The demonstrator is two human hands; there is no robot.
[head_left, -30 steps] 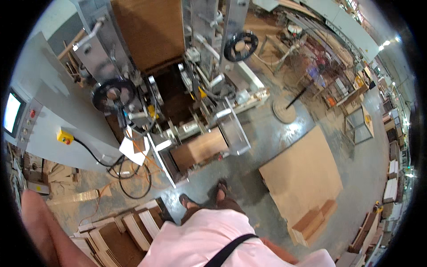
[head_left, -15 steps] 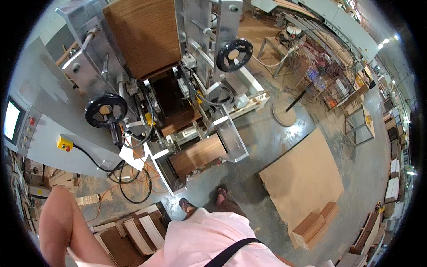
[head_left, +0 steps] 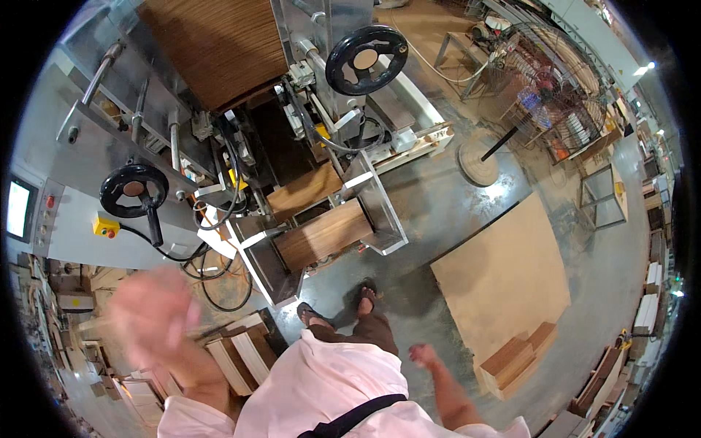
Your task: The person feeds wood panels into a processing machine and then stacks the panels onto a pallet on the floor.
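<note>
My left hand (head_left: 155, 315) is raised at the left, smeared by motion, so its fingers cannot be made out. Below and beside it lie stacked wooden boards (head_left: 241, 359), which my forearm partly covers. My right hand (head_left: 423, 356) hangs low beside my body, small in view and slightly blurred. Its fingers look loosely apart, and no object shows in them. In front of me stands a metal machine with two black handwheels (head_left: 366, 60). A brown wooden board (head_left: 325, 235) lies between the metal side plates at its near end.
A tall brown stack (head_left: 212, 47) rises inside the machine. On the right, a large flat sheet (head_left: 504, 277) on the floor bears wooden blocks (head_left: 515, 361). Beyond it stands a fan with a round base (head_left: 478, 164). Black cables (head_left: 212, 274) loop over the floor at the left.
The view has drawn nearer to the machine. My left hand has come into view over the boards, where a bent arm showed before. My right hand has appeared at the lower middle.
</note>
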